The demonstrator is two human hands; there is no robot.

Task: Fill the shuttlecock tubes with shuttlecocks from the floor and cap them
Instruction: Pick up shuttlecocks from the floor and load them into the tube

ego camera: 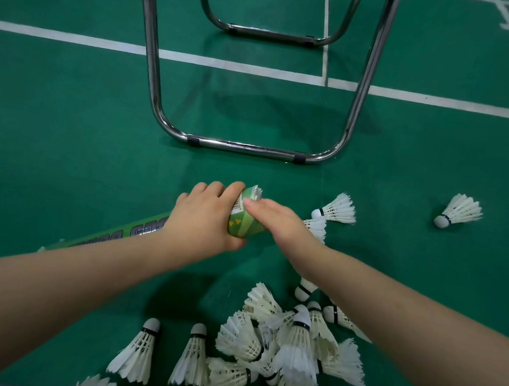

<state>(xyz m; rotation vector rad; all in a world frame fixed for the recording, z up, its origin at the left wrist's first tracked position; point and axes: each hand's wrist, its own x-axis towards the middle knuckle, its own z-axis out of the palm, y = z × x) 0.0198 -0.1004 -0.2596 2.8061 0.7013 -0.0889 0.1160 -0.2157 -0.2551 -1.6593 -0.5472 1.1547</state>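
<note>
A green shuttlecock tube point(245, 221) lies slanted over the green floor, its open end up near the middle of the view. My left hand point(206, 216) grips the tube just below the mouth. White feathers of a shuttlecock point(256, 192) stick out of the mouth. My right hand point(278, 219) lies against the tube's right side, thumb on the rim near the feathers; its fingers are hidden. A pile of several white shuttlecocks point(280, 349) lies on the floor below my arms. No cap is in view.
A chrome chair frame point(245, 148) stands on the floor just beyond the tube. Loose shuttlecocks lie to the right: one point(338, 209) beside my right hand, another point(460, 211) farther off. White court lines point(75, 37) cross the floor behind.
</note>
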